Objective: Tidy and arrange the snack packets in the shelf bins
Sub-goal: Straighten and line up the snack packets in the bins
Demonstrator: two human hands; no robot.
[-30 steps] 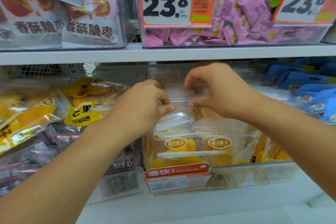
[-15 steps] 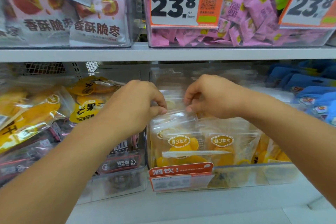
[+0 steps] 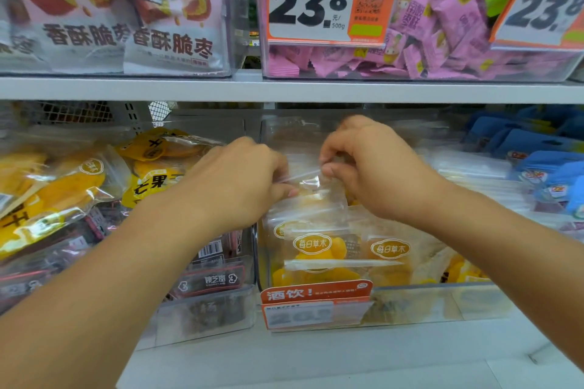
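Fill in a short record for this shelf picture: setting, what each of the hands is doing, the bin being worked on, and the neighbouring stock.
setting: shop shelving with clear plastic bins
left hand: pinches the top edge of a clear plastic packet of yellow dried fruit
right hand: pinches the same packet's top edge
bin worked on: clear middle bin on the lower shelf, holding similar packets
neighbouring stock: yellow mango packets to the left, blue packets to the right, pink wrapped sweets above

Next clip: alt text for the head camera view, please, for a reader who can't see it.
Both hands, left hand and right hand, pinch the top edge of a clear snack packet of yellow dried fruit standing in a clear shelf bin. Pink sweets and a 23.8 price tag sit on the shelf above.
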